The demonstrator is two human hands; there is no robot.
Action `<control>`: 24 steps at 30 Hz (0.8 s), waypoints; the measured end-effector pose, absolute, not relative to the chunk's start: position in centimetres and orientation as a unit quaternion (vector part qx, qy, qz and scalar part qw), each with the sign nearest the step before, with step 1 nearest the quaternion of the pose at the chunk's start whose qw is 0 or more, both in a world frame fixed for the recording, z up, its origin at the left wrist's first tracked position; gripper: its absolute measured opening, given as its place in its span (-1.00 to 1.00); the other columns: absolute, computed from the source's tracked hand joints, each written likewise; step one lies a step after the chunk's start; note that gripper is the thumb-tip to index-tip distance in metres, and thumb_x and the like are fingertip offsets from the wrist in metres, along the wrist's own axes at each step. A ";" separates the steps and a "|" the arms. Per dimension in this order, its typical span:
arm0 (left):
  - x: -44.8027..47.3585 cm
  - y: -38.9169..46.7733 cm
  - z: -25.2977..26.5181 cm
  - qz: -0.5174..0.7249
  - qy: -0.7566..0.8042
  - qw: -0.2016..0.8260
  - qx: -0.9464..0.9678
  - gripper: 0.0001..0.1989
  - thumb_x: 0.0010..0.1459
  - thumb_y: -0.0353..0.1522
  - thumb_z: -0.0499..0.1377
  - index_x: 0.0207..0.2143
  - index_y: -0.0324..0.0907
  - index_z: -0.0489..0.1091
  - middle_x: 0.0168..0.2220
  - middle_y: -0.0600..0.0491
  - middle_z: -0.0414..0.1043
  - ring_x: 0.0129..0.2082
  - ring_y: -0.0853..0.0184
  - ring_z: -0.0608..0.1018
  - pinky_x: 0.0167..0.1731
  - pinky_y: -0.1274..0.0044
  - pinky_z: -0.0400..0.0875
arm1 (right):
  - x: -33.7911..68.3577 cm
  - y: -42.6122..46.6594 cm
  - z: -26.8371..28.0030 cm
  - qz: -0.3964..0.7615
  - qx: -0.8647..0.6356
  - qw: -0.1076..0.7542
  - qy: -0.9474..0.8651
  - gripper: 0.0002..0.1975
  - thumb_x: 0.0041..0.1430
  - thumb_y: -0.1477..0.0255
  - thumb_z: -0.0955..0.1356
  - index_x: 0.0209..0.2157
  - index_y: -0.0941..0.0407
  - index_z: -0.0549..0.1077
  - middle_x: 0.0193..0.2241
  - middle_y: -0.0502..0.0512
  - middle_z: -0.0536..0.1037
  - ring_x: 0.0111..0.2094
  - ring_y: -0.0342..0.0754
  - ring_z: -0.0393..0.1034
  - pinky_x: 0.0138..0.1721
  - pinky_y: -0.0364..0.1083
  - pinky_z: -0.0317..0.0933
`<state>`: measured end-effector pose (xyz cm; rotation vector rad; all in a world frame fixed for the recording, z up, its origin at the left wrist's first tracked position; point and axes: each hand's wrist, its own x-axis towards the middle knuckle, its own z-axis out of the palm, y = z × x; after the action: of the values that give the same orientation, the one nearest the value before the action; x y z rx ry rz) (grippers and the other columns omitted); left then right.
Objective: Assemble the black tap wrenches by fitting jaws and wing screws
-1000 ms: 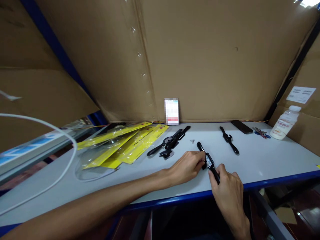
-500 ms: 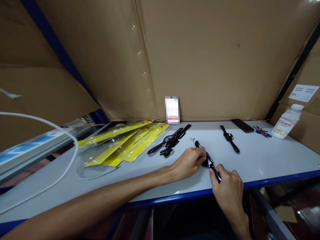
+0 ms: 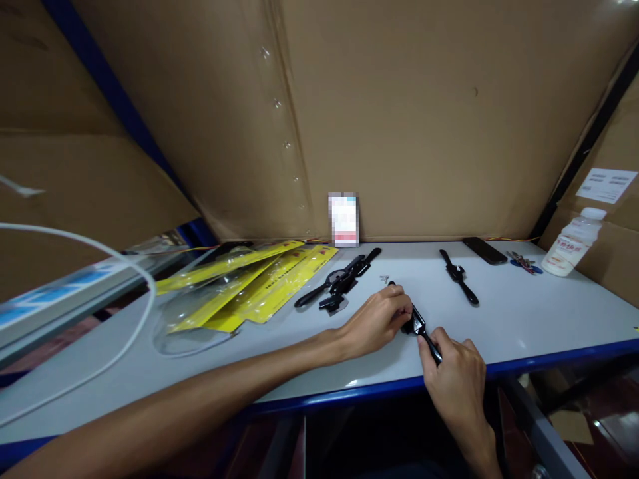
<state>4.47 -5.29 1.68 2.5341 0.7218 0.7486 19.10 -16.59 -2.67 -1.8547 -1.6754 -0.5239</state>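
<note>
Black watch (image 3: 418, 324) gripped between left hand (image 3: 378, 320) and right hand (image 3: 453, 376) fingers

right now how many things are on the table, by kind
black tools: 3, one held in both hands, one in a cluster, one alone
yellow packages: overlapping, about 3
phone: 1
keys: 1 bunch
bottle: 1
card: 1
total: about 10

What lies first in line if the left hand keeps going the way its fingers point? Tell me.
Past the black tool it grips, the left hand would probably meet the lone black tool farther right, though depth is unclear.
</note>
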 end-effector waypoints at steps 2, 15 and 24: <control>4.5 -5.3 1.8 0.266 0.266 0.208 0.903 -0.86 0.19 -0.54 0.11 -0.41 -0.20 0.39 -0.38 0.07 0.36 -0.40 0.37 0.40 -0.39 0.56 0.26 | 19.1 -16.6 -2.6 -0.196 -0.696 0.291 -0.627 -0.69 0.36 0.32 0.27 -0.48 0.06 0.41 -0.64 0.00 0.50 -0.57 -0.02 0.30 -0.36 -0.07 -0.08; 4.3 -5.4 2.0 0.252 0.295 0.235 0.891 -0.88 0.19 -0.50 0.12 -0.41 -0.20 0.39 -0.51 0.14 0.38 -0.54 0.42 0.35 -0.49 0.58 0.15 | 19.0 -16.7 -2.5 -0.185 -0.694 0.297 -0.629 -0.68 0.36 0.33 0.26 -0.49 0.07 0.41 -0.63 0.01 0.50 -0.56 -0.03 0.29 -0.38 -0.07 -0.11; 4.2 -5.1 2.4 0.235 0.297 0.226 0.897 -0.87 0.19 -0.51 0.10 -0.41 -0.20 0.37 -0.52 0.14 0.39 -0.54 0.43 0.36 -0.48 0.59 0.16 | 19.1 -16.7 -2.6 -0.178 -0.698 0.295 -0.628 -0.66 0.38 0.31 0.24 -0.49 0.07 0.41 -0.62 0.02 0.51 -0.56 -0.05 0.29 -0.37 -0.07 -0.10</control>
<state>4.19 -5.10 2.42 2.4742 0.8195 0.6477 19.05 -16.67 -2.58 -1.8569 -1.6699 -0.4740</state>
